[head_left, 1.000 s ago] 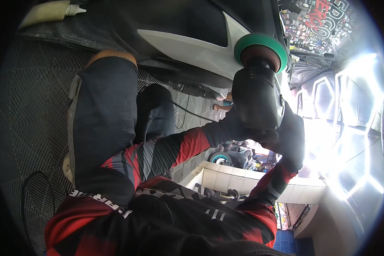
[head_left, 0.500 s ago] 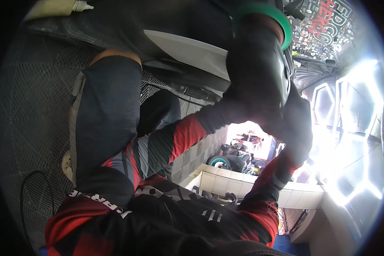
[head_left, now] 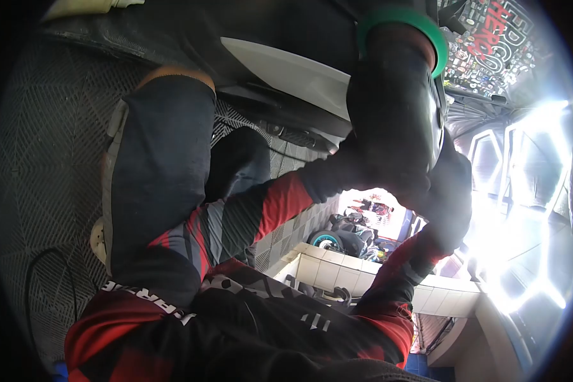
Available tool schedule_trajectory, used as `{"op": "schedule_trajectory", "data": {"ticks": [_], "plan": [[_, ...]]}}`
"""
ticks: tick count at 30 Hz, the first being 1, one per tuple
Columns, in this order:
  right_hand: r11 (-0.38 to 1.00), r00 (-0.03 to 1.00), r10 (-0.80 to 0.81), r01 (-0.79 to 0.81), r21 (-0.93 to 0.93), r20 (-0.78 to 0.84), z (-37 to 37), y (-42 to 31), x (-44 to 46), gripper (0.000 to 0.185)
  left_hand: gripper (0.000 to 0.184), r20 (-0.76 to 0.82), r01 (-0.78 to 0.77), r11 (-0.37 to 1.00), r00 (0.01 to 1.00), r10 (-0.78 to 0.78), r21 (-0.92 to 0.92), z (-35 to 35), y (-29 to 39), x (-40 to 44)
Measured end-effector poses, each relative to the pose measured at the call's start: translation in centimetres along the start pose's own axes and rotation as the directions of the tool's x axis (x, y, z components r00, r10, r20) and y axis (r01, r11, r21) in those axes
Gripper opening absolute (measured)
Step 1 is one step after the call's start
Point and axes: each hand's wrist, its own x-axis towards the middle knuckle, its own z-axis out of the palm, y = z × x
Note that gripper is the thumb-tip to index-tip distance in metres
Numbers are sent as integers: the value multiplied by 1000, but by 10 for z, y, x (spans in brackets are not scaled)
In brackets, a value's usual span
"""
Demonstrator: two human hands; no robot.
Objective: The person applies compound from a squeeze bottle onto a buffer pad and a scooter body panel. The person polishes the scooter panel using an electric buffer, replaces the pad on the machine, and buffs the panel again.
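Observation:
A black polisher (head_left: pixel 395 108) with a thick body and a green pad ring (head_left: pixel 444 44) fills the upper middle. Its pad end lies against or close to dark car bodywork (head_left: pixel 286 25); I cannot tell whether they touch. My left hand (head_left: pixel 344 169), in dark cover, is closed at the lower left of the polisher. From the other side my right hand (head_left: pixel 449 197) grips the tool's lower right, its fingers mostly in shadow. A grey panel strip (head_left: pixel 286 70) runs along the bodywork beside the tool.
A pale bottle (head_left: pixel 86 9) is at the upper left edge. My bent leg (head_left: pixel 162 140) is above a ribbed floor (head_left: pixel 51 146), where a black cable (head_left: pixel 51 254) curls. At right are bright hexagonal lights (head_left: pixel 487 159); a low tiled wall (head_left: pixel 331 264) stands below.
The view has turned slightly, so the polisher and both hands appear a little further right and lower. Both hands keep their hold.

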Motion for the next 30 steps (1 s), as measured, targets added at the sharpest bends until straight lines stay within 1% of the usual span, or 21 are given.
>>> {"op": "schedule_trajectory", "data": {"ticks": [3,6,7,8,9,10,11,12,14,15,17,18,20,22,23,24,26,27,28,29,30], "plan": [[1000,1000,-28,28,-1,-9,-5,-2,7,84,75,-70,-38,991,996,47,131,16,-22,-8],[1000,1000,10,-10,-28,5,-5,1,-2,84,72,-100,3,996,995,6,91,41,-33,-18],[999,999,32,-32,-35,14,-4,3,-8,84,70,-20,-16,918,1000,8,-395,49,-33,-21],[998,998,54,-54,-38,21,-3,7,-15,84,67,50,9,620,997,50,-785,60,-31,-24],[997,997,70,-69,-38,26,-3,11,-22,84,65,93,71,175,988,120,-982,70,-29,-26],[996,996,82,-81,-32,30,-2,14,-27,84,63,97,157,-304,975,202,-940,78,-28,-28],[995,995,91,-90,-30,32,-2,16,-29,84,60,62,245,-701,959,276,-670,82,-29,-29],[995,995,93,-92,-25,30,-2,16,-30,84,60,103,242,-727,967,231,-642,78,-29,-27],[996,996,87,-87,-20,19,-3,13,-25,84,60,213,212,-192,977,15,-958,61,-33,-22],[997,997,78,-77,-18,12,-5,10,-21,84,60,205,208,143,978,-34,-968,53,-34,-16],[999,999,35,-35,-12,-7,-10,1,-5,84,61,122,104,708,992,-25,-699,38,-33,-5],[999,1000,31,-31,-8,-7,-13,-1,-2,84,61,81,39,864,997,2,-501,30,-33,-1],[1000,999,-12,12,-8,-34,-11,-1,7,84,61,71,16,921,997,13,-389,26,-34,0],[1000,999,1,-2,-27,-36,-7,0,3,84,62,112,106,831,992,-53,-546,37,-42,-9],[998,999,20,-21,-53,-30,-7,0,-2,84,62,163,196,655,980,-112,-730,43,-45,-16],[995,998,52,-54,-80,-21,-7,1,-9,84,63,242,288,340,955,-172,-895,48,-46,-24],[985,993,118,-119,-128,-15,-6,4,-28,84,64,394,317,-323,895,-210,-892,63,-49,-35],[983,990,143,-143,-112,-6,-8,9,-34,84,64,423,296,-457,883,-204,-839,65,-45,-33],[982,986,167,-166,-93,4,-7,12,-42,83,64,428,299,-461,881,-202,-835,67,-42,-32],[980,982,188,-186,-74,10,-5,15,-48,83,60,323,329,0,926,-196,-944,70,-39,-29],[976,978,208,-207,-63,17,-5,16,-53,83,56,231,268,461,963,-137,-846,71,-31,-23]]}}
